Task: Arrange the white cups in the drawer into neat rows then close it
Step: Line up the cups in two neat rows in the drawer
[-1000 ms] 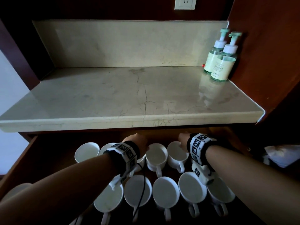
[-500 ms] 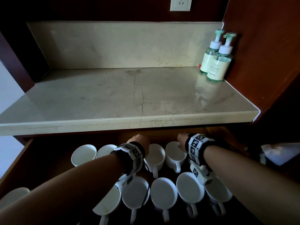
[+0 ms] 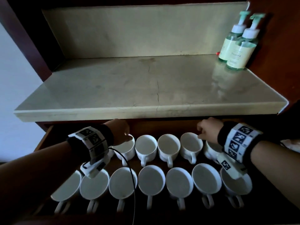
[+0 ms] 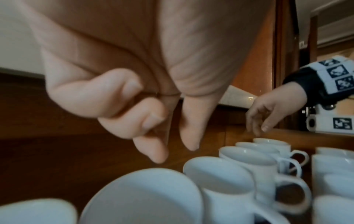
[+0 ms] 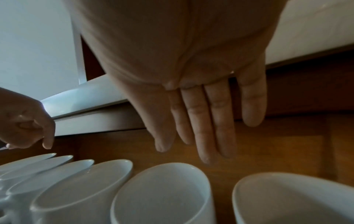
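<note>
White cups (image 3: 168, 147) stand in two near-neat rows in the open drawer (image 3: 48, 135), left hand (image 3: 120, 130) loosely curled and empty, right hand (image 3: 207, 129) open-fingered above the back row; closing hard could knock rims together.

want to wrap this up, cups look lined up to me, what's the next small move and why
Probably draw both hands back out toward the drawer front, ready to push it shut. The cups already stand in two rows with handles toward the person, and neither the left hand nor the right hand grips one; both hang over the back row.
</note>
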### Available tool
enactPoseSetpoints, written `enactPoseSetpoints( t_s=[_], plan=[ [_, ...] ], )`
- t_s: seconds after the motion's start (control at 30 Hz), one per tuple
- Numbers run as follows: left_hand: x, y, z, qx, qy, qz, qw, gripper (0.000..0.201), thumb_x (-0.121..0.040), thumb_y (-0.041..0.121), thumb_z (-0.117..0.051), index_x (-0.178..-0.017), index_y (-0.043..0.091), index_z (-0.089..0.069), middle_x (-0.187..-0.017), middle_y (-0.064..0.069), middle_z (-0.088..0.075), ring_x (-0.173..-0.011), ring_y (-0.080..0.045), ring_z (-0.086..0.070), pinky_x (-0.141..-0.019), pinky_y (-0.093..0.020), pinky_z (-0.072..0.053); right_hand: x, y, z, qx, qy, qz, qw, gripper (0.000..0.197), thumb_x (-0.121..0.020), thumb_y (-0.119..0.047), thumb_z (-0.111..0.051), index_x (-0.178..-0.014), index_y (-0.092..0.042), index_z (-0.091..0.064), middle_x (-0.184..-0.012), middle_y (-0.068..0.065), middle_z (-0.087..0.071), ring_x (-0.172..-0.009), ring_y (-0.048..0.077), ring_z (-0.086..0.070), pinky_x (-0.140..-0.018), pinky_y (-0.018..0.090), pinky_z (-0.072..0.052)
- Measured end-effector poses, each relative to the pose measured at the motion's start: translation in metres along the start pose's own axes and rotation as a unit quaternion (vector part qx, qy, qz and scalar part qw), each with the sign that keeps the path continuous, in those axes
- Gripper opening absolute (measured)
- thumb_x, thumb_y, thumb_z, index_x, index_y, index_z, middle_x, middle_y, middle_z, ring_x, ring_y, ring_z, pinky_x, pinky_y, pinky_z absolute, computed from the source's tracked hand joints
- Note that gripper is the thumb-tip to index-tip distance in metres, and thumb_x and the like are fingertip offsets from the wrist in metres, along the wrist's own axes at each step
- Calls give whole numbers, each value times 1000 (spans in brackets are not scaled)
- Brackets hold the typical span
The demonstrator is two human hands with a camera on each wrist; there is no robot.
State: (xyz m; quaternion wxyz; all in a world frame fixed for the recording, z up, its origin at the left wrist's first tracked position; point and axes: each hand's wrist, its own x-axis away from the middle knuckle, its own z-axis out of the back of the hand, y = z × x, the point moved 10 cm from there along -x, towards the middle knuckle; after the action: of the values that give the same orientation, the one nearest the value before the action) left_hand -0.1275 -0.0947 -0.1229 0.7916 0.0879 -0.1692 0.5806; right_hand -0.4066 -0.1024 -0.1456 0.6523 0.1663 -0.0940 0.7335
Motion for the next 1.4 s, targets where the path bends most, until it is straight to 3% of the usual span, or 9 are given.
enactPoseSetpoints(
  t_s=[0.1, 0.23, 0.4, 0.63, 0.87, 1.1, 1.23, 1.3, 1.4],
  plan=[
    [10, 1, -17, -20, -34, -14, 999, 41, -92, 43, -53, -108, 9, -70, -113, -8, -68, -108, -25, -62, -89, -30, -49, 13, -26, 1, 13, -4, 27, 1000, 8, -88, -26, -62, -93, -21, -60, -105, 3, -64, -98, 22, -60, -72, 25, -42],
    [25, 18, -48, -1, -87, -59, 995, 38, -89, 42, -58, -100, 8, -72, -103, -9, -71, -93, -20, -63, -71, -26, -45, 37, -70, -14, -4, -59, 92, 994, 18, -81, -34, -70, -87, -18, -63, -77, -8, -53, -83, 19, -61, -63, 26, -43],
    [33, 24, -70, -55, -88, -78, 992, 41, -87, 45, -59, -95, 6, -69, -99, -10, -71, -98, -25, -66, -79, -30, -49, 46, -98, -55, 34, -132, 133, 982, 27, -83, -39, -69, -85, -13, -65, -83, 5, -66, -73, 20, -58, -57, 26, -40],
    [34, 27, -89, -94, -122, -106, 982, 41, -92, 44, -52, -96, 6, -68, -102, -13, -70, -100, -28, -65, -87, -39, -53, 47, -111, -76, 142, -181, 131, 964, 36, -93, -40, -58, -70, -12, -52, -65, 1, -50, -55, 18, -44, -56, 26, -40],
    [36, 29, -89, -125, -114, -128, 977, 42, -96, 39, -50, -111, 3, -66, -114, -15, -66, -110, -28, -61, -87, -36, -49, 45, -118, -75, 172, -174, 130, 961, 42, -95, -33, -56, -60, -16, -41, -60, -2, -44, -51, 13, -40, -57, 25, -40],
    [36, 15, -77, -90, -77, -99, 988, 47, -91, 46, -56, -99, 1, -68, -103, -14, -70, -102, -27, -65, -81, -32, -50, 50, -127, -63, 171, -165, 145, 960, 43, -95, -37, -55, -60, -17, -39, -61, -2, -45, -54, 14, -44, -64, 27, -44],
    [48, -29, -42, -57, -22, -73, 995, 37, -88, 42, -59, -94, 8, -72, -100, -9, -71, -98, -23, -66, -81, -27, -48, 50, -139, -33, 89, -101, 176, 975, 31, -90, -40, -58, -69, -17, -57, -68, -1, -59, -67, 18, -57, -67, 32, -50],
    [57, -56, -45, -75, -38, -55, 995, 36, -86, 43, -60, -94, 11, -74, -98, -7, -73, -97, -23, -67, -83, -28, -51, 48, -151, -24, 83, -65, 194, 975, 31, -88, -43, -59, -83, -13, -66, -81, 4, -68, -78, 22, -63, -71, 32, -52],
    [67, -74, -71, -76, -102, -55, 990, 37, -85, 48, -60, -91, 13, -73, -95, -5, -73, -93, -22, -67, -84, -33, -52, 48, -172, -30, 111, -70, 221, 966, 38, -91, -45, -56, -80, -9, -60, -74, 7, -60, -69, 23, -56, -57, 29, -37]
  ],
)
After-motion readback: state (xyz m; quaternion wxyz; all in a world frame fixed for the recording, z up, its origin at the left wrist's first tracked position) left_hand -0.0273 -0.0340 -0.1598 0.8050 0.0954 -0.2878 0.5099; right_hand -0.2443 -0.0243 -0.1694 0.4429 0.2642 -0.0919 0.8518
